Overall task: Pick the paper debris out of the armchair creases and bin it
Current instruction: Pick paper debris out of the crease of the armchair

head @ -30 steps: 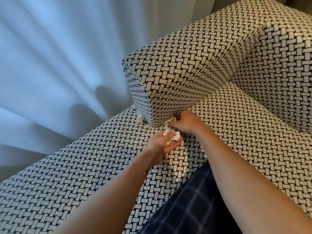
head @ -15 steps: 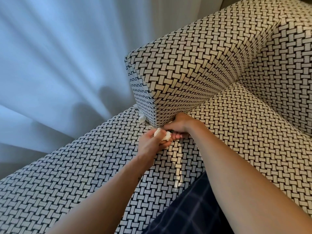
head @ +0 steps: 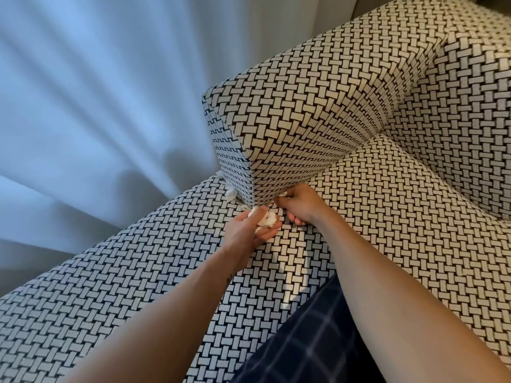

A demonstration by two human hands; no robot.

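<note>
The armchair point(head: 414, 222) is covered in black and white woven-pattern fabric. My left hand point(head: 249, 229) holds a bunch of crumpled white paper scraps point(head: 266, 219) just below the front corner of the armrest point(head: 318, 120). My right hand point(head: 300, 201) is at the crease between armrest and seat cushion, its fingertips pinching a small white paper scrap point(head: 282, 194) there. More white paper bits point(head: 231, 192) stick out of the crease at the armrest's front left corner.
A pale curtain point(head: 96, 106) hangs close behind the armchair on the left. A dark checked trouser leg point(head: 312, 341) is at the bottom. The backrest point(head: 470, 120) rises at the right. No bin is in view.
My left hand with its scraps has shifted up to the armrest corner. My right hand has stayed at the crease and now pinches a scrap there.
</note>
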